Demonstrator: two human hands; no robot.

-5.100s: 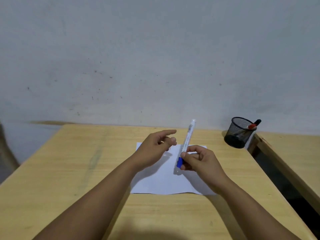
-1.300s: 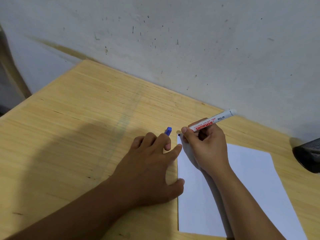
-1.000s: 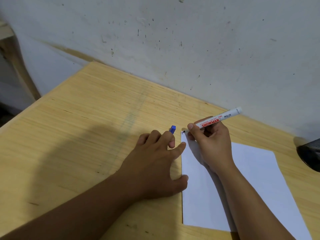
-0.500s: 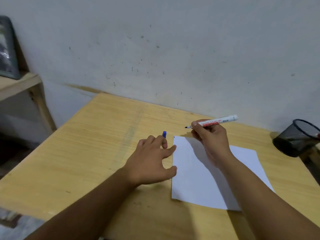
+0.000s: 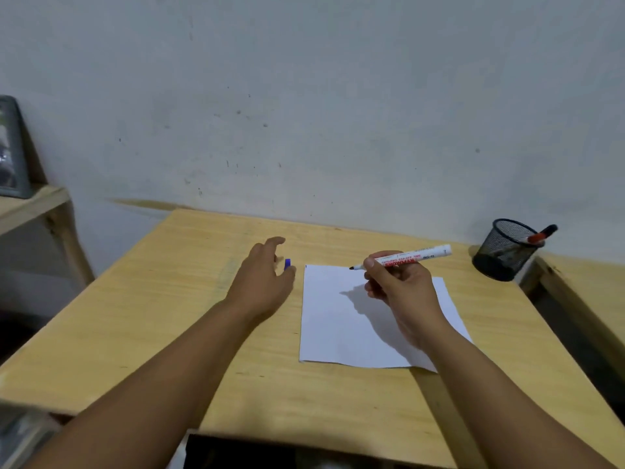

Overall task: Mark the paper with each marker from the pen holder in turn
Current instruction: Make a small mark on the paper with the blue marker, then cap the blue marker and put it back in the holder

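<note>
A white sheet of paper (image 5: 341, 319) lies on the wooden table (image 5: 169, 299), with a tiny dark mark at its far left corner. My right hand (image 5: 402, 292) is shut on an uncapped white marker (image 5: 414, 257) with red lettering. The marker lies nearly level, and its dark tip points left just above the paper's far edge. My left hand (image 5: 262, 282) hovers left of the paper with fingers apart. A small blue cap (image 5: 287, 264) stands right by its thumb. The black mesh pen holder (image 5: 504, 252) at the far right corner holds a red marker (image 5: 541, 235).
A wall runs along the table's far edge. A second wooden table (image 5: 588, 286) stands to the right across a dark gap. At the left, a lower wooden shelf (image 5: 30, 204) carries a grey framed object (image 5: 12, 150).
My right hand has lifted the marker off the paper's far left corner and drawn it to the right. My left hand has risen from the table beside the paper, next to the blue cap.
</note>
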